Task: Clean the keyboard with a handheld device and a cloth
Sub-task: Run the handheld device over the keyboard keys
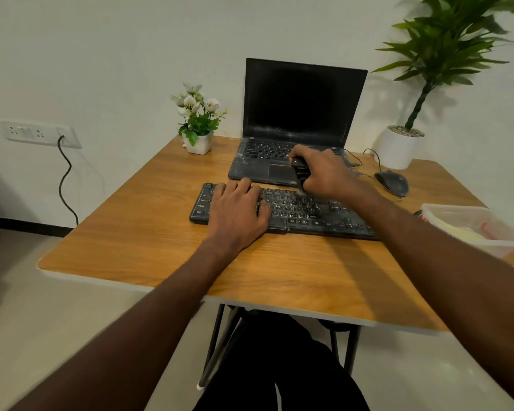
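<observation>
A flat black keyboard (282,210), its keys dusty and speckled, lies at the middle of a wood-grain table (149,244). The left hand (238,212) rests flat on the keyboard's left half, fingers straight. The right hand (324,172) curls around a small dark handheld device (299,173), tip down at the keyboard's far edge. At twelve o'clock stands an open laptop (297,120) with a smudged black screen. At three o'clock sit a rounded mouse (391,182) and a translucent plastic box (469,226).
</observation>
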A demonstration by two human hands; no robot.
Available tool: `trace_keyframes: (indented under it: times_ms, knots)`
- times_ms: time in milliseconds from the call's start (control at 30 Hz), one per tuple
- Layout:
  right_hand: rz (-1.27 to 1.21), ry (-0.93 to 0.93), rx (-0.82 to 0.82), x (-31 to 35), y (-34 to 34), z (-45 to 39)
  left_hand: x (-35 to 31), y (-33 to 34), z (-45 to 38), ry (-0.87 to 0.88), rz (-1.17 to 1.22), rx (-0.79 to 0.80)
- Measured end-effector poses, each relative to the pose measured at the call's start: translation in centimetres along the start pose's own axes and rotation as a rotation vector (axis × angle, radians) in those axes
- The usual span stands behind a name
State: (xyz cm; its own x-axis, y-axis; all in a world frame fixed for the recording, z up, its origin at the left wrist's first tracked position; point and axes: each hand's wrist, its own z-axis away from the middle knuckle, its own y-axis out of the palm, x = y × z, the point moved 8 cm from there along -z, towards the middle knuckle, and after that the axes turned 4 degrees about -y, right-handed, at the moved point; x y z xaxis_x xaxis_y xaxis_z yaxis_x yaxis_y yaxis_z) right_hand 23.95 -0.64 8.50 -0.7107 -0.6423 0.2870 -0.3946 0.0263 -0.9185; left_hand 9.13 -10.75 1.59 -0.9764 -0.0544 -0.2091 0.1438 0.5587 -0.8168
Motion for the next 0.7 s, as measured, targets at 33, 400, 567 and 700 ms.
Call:
trace_keyframes:
  times_ms: [33, 400, 567, 700]
  knots:
    - [-0.020, 0.007, -0.014, -0.1, -0.2, 0.1, 0.0, 0.0, 0.0, 0.000, 0.000, 0.003]
    - [-0.202, 0.041, -0.005, -1.5, -1.2, 2.0, 0.0, -0.1, 0.0, 0.008, -0.001, -0.015]
    - [0.007, 0.043, -0.048, -1.1, -1.1, 2.1, -0.1, -0.1, 0.0, 0.014, -0.012, -0.005]
    - [-0.199, -0.011, -0.004, 0.3, 0.4, 0.8, -0.1, -0.2, 0.0, 0.022, -0.002, -0.013]
